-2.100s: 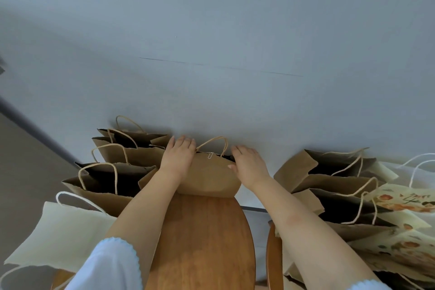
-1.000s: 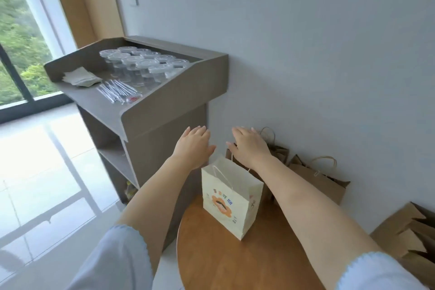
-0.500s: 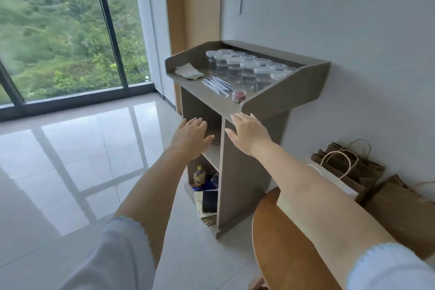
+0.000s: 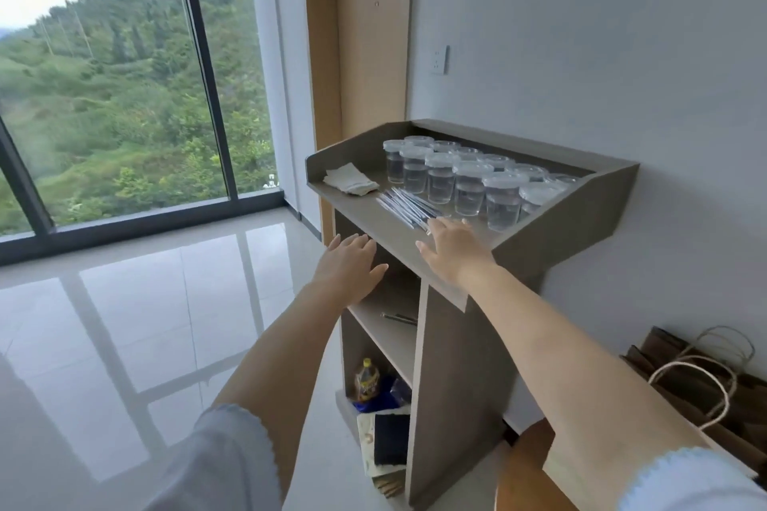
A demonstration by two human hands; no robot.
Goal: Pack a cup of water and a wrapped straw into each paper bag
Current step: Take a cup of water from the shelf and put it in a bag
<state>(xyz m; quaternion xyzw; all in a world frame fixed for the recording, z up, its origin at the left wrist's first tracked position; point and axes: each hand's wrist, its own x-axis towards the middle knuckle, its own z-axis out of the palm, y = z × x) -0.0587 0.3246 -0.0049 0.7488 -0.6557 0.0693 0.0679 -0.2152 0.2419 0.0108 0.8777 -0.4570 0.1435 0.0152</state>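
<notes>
**Both hands out toward the straws, holding nothing**

Right hand (image 4: pixel 454 251) flat, fingers straight, tips at the near end of the wrapped straws (image 4: pixel 409 205); grip released. Left hand (image 4: pixel 350 263) likewise released, hovering off the counter (image 4: pixel 552 220) front edge. Lidded cups of water (image 4: pixel 469 187) stand in rows behind the straws. Folded napkins (image 4: pixel 350 178) at far left. Brown paper bags (image 4: pixel 705 386) low right, by the wall.

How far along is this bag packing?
Nothing visibly packed yet. In hand: both hands are empty and open, the right hand at the wrapped straws, the left hand beside the stand. Left: the lidded cups of water wait there in rows, and the brown paper bags by the wall hide their insides.
</notes>
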